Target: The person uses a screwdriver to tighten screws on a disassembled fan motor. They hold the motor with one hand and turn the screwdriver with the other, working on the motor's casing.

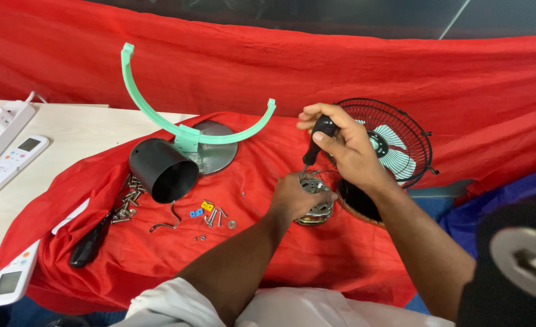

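The small metal motor [315, 203] sits on the red cloth [256, 254] that covers the desk [74, 136], near the middle of the view. It is round, with shiny steel plates and thin wires on its top. The left hand [295, 197] closes around its left side and holds it steady. The right hand [346, 148] is above and a little to the right of the motor; its grip is wrapped tight on the black handle of a screwdriver [316, 142]. The screwdriver's long axis slopes down and to the left, and its tip meets the top of the motor just beside the left fingers.

Behind the right hand stands a black wire fan cage [410, 130] with pale blades inside. To the left lie a black plastic cylinder [162, 169], a light green curved bracket [189, 127] on a round grey base, loose screws [128, 203], small coloured pieces [202, 209] and a second black screwdriver [91, 242]. White remote controls [13, 158] rest on the bare desk.
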